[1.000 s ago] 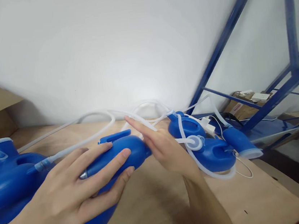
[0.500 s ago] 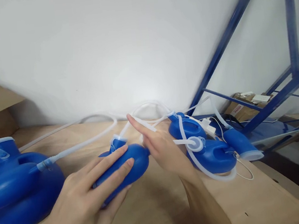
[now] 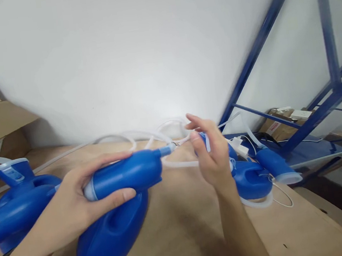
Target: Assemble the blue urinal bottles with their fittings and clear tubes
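Observation:
My left hand is wrapped round the capped neck of a blue plastic urinal bottle, which lies tilted with its body hanging down towards me. The bottle's narrow spout points right, and a thin wire loop shows at its tip, where a translucent hose meets it. Just right of the spout, my right hand is raised with thumb and fingers apart, and I see nothing held in it.
Another blue urinal bottle stands at the left, beside a cardboard box. To the right on the wooden table are more blue bottles, a blue cup-shaped piece and a white plug. Blue metal shelving rises behind.
The held bottle has been turned, so its spout now points right and its capped end sits in my left palm. My right hand has moved off it, rightward, and opened.

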A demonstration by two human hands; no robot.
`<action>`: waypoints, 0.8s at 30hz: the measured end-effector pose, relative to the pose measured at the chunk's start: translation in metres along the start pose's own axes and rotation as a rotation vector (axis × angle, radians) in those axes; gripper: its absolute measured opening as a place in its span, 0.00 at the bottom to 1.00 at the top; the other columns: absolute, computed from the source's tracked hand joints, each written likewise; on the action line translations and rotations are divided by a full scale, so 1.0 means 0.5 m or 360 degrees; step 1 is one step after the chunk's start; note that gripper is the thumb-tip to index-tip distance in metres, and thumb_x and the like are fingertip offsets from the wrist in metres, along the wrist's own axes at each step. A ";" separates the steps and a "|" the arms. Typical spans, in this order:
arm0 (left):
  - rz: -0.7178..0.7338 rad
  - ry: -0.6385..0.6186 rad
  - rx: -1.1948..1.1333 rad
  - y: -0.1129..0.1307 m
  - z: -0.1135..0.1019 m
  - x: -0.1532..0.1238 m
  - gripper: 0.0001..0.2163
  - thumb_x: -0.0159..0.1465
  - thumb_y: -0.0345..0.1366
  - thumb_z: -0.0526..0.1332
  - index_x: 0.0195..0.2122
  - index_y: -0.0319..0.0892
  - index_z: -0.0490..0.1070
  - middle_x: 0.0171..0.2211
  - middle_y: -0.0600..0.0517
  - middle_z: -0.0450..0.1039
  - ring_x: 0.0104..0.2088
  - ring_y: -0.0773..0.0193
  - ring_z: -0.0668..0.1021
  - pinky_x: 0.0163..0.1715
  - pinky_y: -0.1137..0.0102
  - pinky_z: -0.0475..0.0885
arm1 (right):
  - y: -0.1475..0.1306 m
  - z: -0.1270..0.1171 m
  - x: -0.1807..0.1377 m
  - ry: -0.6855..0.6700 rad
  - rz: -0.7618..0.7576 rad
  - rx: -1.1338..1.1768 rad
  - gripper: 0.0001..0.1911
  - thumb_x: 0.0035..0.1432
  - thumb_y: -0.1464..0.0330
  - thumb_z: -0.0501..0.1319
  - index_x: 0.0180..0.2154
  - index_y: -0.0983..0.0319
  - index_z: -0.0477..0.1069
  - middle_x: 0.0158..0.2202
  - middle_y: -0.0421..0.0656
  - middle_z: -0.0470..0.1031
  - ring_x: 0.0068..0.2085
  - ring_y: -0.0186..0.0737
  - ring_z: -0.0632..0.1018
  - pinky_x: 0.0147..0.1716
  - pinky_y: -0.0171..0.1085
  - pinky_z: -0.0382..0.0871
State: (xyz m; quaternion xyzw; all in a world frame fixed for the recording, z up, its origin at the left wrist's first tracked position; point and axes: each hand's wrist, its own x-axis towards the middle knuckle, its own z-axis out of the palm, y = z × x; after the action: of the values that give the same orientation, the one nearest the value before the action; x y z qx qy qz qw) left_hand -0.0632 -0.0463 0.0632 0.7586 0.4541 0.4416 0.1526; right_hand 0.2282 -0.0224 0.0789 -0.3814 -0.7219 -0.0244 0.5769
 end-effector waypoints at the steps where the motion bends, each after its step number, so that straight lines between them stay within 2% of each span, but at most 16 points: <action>1: 0.0005 0.0041 -0.0015 0.003 -0.003 0.004 0.27 0.57 0.59 0.73 0.57 0.60 0.79 0.59 0.57 0.80 0.59 0.47 0.82 0.59 0.58 0.79 | 0.009 -0.011 0.003 0.0034 0.0099 0.0035 0.16 0.74 0.61 0.56 0.55 0.58 0.78 0.48 0.46 0.81 0.50 0.44 0.80 0.53 0.44 0.72; 2: 0.0005 0.0058 -0.0035 0.006 -0.006 0.007 0.27 0.58 0.59 0.72 0.57 0.60 0.79 0.60 0.57 0.80 0.59 0.48 0.81 0.60 0.58 0.79 | 0.019 -0.018 0.006 -0.0038 0.0243 0.0105 0.16 0.74 0.58 0.57 0.50 0.59 0.79 0.45 0.46 0.82 0.48 0.44 0.80 0.51 0.43 0.73; 4: 0.0006 0.0079 -0.0065 0.007 -0.010 0.011 0.27 0.57 0.59 0.73 0.56 0.61 0.79 0.60 0.59 0.80 0.60 0.48 0.81 0.61 0.59 0.78 | 0.036 -0.018 0.009 -0.0432 0.0582 0.0354 0.22 0.74 0.50 0.56 0.43 0.60 0.79 0.38 0.45 0.82 0.43 0.43 0.82 0.47 0.41 0.75; 6: 0.0019 0.0089 -0.0061 0.003 -0.011 0.010 0.27 0.54 0.60 0.73 0.55 0.64 0.80 0.59 0.62 0.80 0.60 0.48 0.81 0.61 0.61 0.78 | 0.048 0.000 0.009 -0.0863 0.0852 0.0702 0.32 0.72 0.42 0.51 0.42 0.62 0.79 0.35 0.46 0.83 0.40 0.42 0.83 0.44 0.40 0.76; 8: 0.0045 0.0090 -0.0027 -0.004 -0.011 0.004 0.28 0.53 0.61 0.74 0.55 0.64 0.80 0.58 0.61 0.81 0.60 0.47 0.81 0.60 0.61 0.80 | 0.053 0.025 0.008 -0.1076 0.0991 0.1072 0.39 0.69 0.36 0.48 0.42 0.63 0.79 0.35 0.48 0.83 0.39 0.43 0.84 0.42 0.39 0.77; 10: 0.0069 0.0086 0.0020 -0.009 -0.012 -0.002 0.28 0.56 0.58 0.73 0.57 0.61 0.78 0.59 0.60 0.80 0.60 0.47 0.81 0.59 0.58 0.80 | 0.052 0.046 0.008 -0.1126 0.1012 0.1387 0.38 0.66 0.35 0.53 0.41 0.64 0.79 0.34 0.48 0.83 0.37 0.43 0.84 0.38 0.38 0.77; 13: 0.0171 0.0084 0.0029 -0.006 -0.014 -0.007 0.26 0.60 0.54 0.72 0.59 0.57 0.77 0.61 0.58 0.79 0.60 0.47 0.81 0.60 0.57 0.79 | 0.046 0.058 0.007 -0.1150 0.0963 0.1682 0.29 0.64 0.42 0.65 0.40 0.63 0.78 0.35 0.47 0.82 0.36 0.41 0.84 0.35 0.35 0.76; 18: 0.0084 0.0120 -0.0076 0.001 -0.020 -0.009 0.24 0.61 0.56 0.72 0.57 0.56 0.78 0.59 0.55 0.80 0.58 0.49 0.81 0.61 0.57 0.78 | 0.051 0.069 -0.003 -0.1173 0.0974 0.1932 0.23 0.64 0.47 0.67 0.42 0.61 0.76 0.40 0.47 0.82 0.38 0.42 0.85 0.33 0.34 0.76; 21: 0.0102 0.0106 -0.0034 -0.012 -0.025 -0.015 0.24 0.61 0.56 0.72 0.57 0.56 0.78 0.58 0.55 0.81 0.58 0.50 0.82 0.59 0.60 0.79 | 0.059 0.088 -0.014 -0.1136 0.0904 0.2086 0.21 0.64 0.49 0.69 0.40 0.60 0.75 0.36 0.43 0.81 0.35 0.38 0.84 0.32 0.33 0.75; 24: 0.0096 0.0081 -0.0001 -0.021 -0.026 -0.021 0.26 0.59 0.57 0.73 0.56 0.54 0.78 0.57 0.55 0.81 0.57 0.50 0.83 0.57 0.62 0.81 | 0.062 0.101 -0.020 -0.1109 0.0929 0.2061 0.24 0.58 0.46 0.72 0.38 0.59 0.73 0.33 0.40 0.79 0.32 0.37 0.82 0.30 0.33 0.75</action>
State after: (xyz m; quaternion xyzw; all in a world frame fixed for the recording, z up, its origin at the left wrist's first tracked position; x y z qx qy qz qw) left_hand -0.0816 -0.0517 0.0584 0.7604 0.4346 0.4654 0.1277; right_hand 0.2052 0.0182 0.0410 -0.1296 -0.6024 0.6737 0.4080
